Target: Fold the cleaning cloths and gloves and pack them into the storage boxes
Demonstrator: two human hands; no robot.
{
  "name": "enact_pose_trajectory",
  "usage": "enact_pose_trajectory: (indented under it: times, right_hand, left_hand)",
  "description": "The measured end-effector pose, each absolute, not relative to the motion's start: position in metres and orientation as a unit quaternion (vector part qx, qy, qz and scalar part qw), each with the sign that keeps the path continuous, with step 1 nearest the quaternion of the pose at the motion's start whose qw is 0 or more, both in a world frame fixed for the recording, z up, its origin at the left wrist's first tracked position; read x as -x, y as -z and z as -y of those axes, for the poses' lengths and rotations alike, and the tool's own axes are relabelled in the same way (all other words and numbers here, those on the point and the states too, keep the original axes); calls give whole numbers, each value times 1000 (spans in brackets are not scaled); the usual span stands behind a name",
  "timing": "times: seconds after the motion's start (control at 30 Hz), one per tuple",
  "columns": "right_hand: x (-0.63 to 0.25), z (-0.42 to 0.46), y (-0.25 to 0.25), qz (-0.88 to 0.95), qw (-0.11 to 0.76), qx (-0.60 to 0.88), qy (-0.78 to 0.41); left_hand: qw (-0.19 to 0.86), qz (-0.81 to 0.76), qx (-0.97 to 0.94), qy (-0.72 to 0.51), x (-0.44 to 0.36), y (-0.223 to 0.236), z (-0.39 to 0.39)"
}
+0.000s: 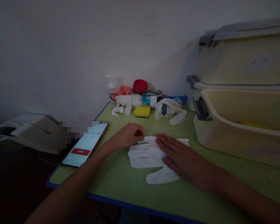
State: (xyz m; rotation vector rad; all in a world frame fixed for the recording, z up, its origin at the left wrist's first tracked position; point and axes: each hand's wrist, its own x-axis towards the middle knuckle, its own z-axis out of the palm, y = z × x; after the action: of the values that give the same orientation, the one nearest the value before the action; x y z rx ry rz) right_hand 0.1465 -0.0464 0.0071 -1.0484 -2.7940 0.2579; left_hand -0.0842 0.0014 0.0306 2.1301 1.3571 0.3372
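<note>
A white glove lies flat on the green table, its fingers toward the left and its thumb toward the near edge. At the glove's far-side finger, my left hand is closed, with thumb and forefinger pinching the fingertip. My right hand rests flat over the palm and cuff of the glove, fingers stretched out, and hides part of it.
A phone showing a timer lies at the table's left. Against the wall are a yellow sponge, a red roll, a pump bottle and other gloves. An open cream storage box stands at right.
</note>
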Motion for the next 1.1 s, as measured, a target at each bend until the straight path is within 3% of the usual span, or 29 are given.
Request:
enact_pose_trajectory:
  times: [0.17,0.37,0.67,0.9,1.1]
  right_hand:
    - [-142,41,-10,929,64,360,-62]
    - [-138,38,-14,925,33,376,-43]
    - [-137,38,-11,922,82,376,-42]
    - [-155,48,-12,937,64,342,-31]
    - [-162,52,-10,940,61,335,-14]
  left_hand:
    - [276,-521,-796,-140,88,-30,-5]
    - [325,-504,-796,-80,101,-41,-7]
    - [345,-513,-784,-64,100,-37,-10]
    - [213,-536,-815,-68,93,-49,-5]
    - [327,-446,-832,-39,99,-60,3]
